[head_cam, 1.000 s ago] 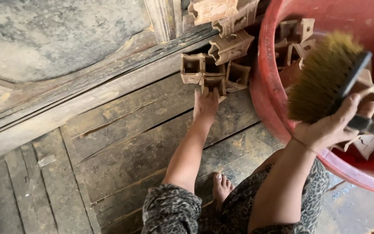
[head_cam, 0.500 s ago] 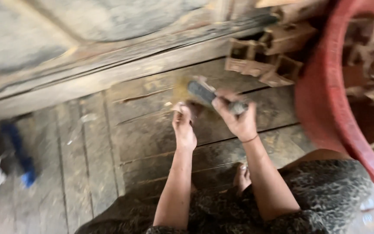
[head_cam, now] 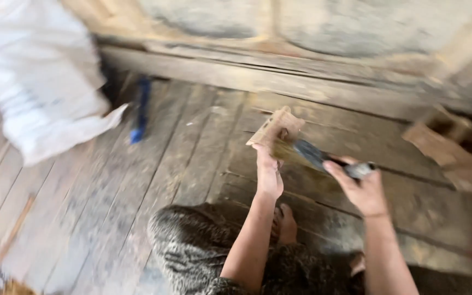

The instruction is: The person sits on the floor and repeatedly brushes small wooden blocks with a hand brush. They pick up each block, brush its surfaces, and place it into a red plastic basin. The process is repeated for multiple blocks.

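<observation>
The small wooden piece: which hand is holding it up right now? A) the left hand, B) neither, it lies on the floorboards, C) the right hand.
A: the left hand has its grip on the small wooden piece, raised above the plank floor, while the right hand holds a brush against it.

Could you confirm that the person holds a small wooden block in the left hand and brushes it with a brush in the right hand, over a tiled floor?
Not quite: the head view shows a worn wooden plank floor, not tiles. The rest stands: the left hand holds the small wooden block, and the right hand holds the dark-handled brush against it.
</observation>
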